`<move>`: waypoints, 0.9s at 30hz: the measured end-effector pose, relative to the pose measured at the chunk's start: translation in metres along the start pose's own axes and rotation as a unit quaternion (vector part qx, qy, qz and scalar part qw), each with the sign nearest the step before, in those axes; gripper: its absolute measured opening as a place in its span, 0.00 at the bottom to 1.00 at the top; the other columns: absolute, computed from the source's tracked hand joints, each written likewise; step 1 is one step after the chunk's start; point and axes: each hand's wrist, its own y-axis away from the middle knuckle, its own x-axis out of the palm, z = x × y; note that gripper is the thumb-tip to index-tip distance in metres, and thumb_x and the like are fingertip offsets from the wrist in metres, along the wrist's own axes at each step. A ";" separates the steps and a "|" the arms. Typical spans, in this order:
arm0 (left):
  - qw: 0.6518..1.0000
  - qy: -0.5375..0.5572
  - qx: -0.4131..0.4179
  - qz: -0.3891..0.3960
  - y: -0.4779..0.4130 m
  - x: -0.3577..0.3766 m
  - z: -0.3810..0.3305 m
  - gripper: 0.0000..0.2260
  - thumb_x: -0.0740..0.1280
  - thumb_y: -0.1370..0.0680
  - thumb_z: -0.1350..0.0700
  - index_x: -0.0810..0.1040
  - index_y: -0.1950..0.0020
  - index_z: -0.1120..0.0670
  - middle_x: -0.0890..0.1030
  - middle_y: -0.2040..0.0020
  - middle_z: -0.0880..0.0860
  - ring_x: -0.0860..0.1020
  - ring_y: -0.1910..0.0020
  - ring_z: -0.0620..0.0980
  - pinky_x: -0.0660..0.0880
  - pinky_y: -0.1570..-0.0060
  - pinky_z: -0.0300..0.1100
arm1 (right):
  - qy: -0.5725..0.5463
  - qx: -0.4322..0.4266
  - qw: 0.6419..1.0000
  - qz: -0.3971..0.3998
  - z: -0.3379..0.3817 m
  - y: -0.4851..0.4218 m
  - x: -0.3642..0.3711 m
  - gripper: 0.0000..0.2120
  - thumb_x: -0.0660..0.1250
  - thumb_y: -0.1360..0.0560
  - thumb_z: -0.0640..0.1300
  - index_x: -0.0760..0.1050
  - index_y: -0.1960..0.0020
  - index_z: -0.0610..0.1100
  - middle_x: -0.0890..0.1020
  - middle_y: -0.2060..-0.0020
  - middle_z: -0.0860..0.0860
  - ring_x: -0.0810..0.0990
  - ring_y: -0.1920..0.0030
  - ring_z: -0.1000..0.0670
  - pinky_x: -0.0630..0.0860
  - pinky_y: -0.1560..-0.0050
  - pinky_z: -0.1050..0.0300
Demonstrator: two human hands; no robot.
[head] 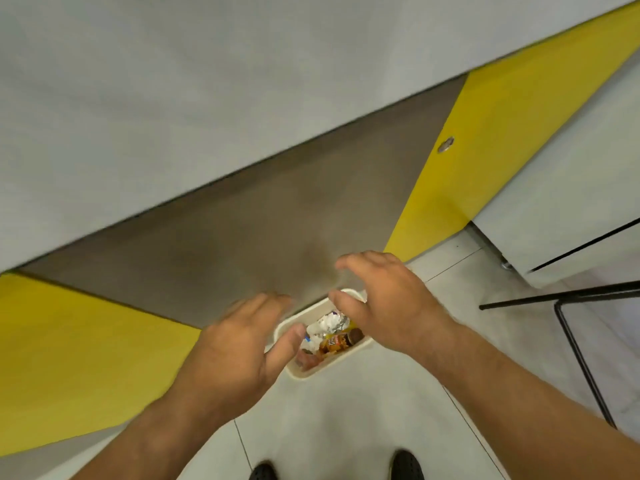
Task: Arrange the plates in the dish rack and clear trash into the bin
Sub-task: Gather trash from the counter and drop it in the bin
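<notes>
**Hovering over the bin, both hands empty**

Hanging palm down above the floor, the left hand (235, 344) sits over the near-left corner of the bin (304, 374). Its fingers reach toward the far side, loosely together and blurred, while the thumb juts out to the right across the bin's opening. It holds nothing.

The right hand (384, 299) is also palm down, over the bin's far-right end. Its fingers are gently curved and spread a little, the thumb held apart on the left side, and nothing is pinched or gripped. The two hands are near each other but apart, with the open bin showing between them.

The bin is a small cream container with rounded corners. It stands on the pale tiled floor (346, 410), just beside the foot of a grey-brown panel (259, 220). Inside it lies trash: a crumpled silver-white wrapper (330, 322) at the far side, an orange snack packet (334, 342) in the middle and a round brown item (356, 336) to the right. Whatever lies at the near end is too dim to tell.

Yellow panels (86, 358) flank the grey-brown one, and the right one carries a small metal knob (446, 144). A thin black metal frame (568, 327) stands on the floor at the right. At the near edge, the toes of two black shoes (407, 465) point toward the bin.
</notes>
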 end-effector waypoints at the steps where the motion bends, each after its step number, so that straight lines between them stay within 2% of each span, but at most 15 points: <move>1: 1.000 -0.003 0.015 -0.016 0.003 -0.025 -0.013 0.22 0.54 0.23 0.38 0.76 0.39 0.49 0.78 0.45 0.44 0.74 0.45 0.44 0.73 0.49 0.40 | -0.005 -0.011 1.000 -0.018 0.016 0.006 -0.021 0.21 0.64 0.27 0.57 0.71 0.36 0.52 0.77 0.42 0.52 0.71 0.41 0.48 0.70 0.42 0.54; 6: 0.995 0.011 0.078 -0.063 0.014 -0.138 -0.068 0.24 0.50 0.23 0.34 0.73 0.36 0.45 0.76 0.40 0.43 0.74 0.41 0.43 0.75 0.46 0.45 | -0.020 -0.049 0.996 -0.067 0.090 0.034 -0.118 0.23 0.60 0.27 0.62 0.69 0.35 0.55 0.74 0.39 0.58 0.69 0.38 0.54 0.70 0.41 0.57; 10: 0.983 0.025 0.137 -0.119 0.026 -0.216 -0.090 0.16 0.55 0.22 0.38 0.72 0.40 0.43 0.74 0.45 0.38 0.73 0.46 0.38 0.71 0.49 0.34 | -0.005 -0.078 0.991 -0.107 0.149 0.056 -0.181 0.23 0.59 0.27 0.63 0.69 0.35 0.55 0.74 0.39 0.58 0.69 0.38 0.56 0.69 0.41 0.59; 13: 0.980 0.041 0.134 -0.144 0.044 -0.264 -0.085 0.17 0.55 0.22 0.37 0.73 0.40 0.42 0.72 0.44 0.34 0.71 0.45 0.33 0.68 0.48 0.28 | 0.015 -0.106 0.987 -0.123 0.197 0.069 -0.212 0.21 0.62 0.25 0.60 0.69 0.35 0.54 0.73 0.39 0.57 0.68 0.38 0.56 0.67 0.42 0.62; 17: 0.973 0.101 0.106 -0.179 0.067 -0.315 -0.070 0.16 0.56 0.24 0.35 0.73 0.41 0.38 0.72 0.43 0.30 0.72 0.44 0.34 0.67 0.55 0.24 | -0.005 -0.113 0.981 -0.158 0.251 0.079 -0.241 0.18 0.62 0.24 0.58 0.71 0.37 0.52 0.73 0.41 0.58 0.70 0.40 0.56 0.69 0.41 0.60; 21: 0.968 0.110 0.112 -0.194 0.076 -0.351 -0.062 0.15 0.57 0.24 0.35 0.73 0.42 0.38 0.72 0.44 0.30 0.73 0.46 0.35 0.67 0.56 0.22 | -0.009 -0.115 0.976 -0.186 0.287 0.083 -0.256 0.16 0.61 0.24 0.58 0.71 0.39 0.53 0.72 0.42 0.58 0.71 0.43 0.57 0.70 0.43 0.61; 27: 0.968 0.103 0.106 -0.203 0.072 -0.370 -0.053 0.16 0.56 0.24 0.35 0.73 0.42 0.38 0.72 0.45 0.30 0.73 0.47 0.35 0.68 0.56 0.26 | -0.026 -0.117 0.973 -0.196 0.303 0.077 -0.256 0.13 0.62 0.23 0.56 0.71 0.41 0.53 0.71 0.48 0.61 0.71 0.46 0.59 0.69 0.47 0.64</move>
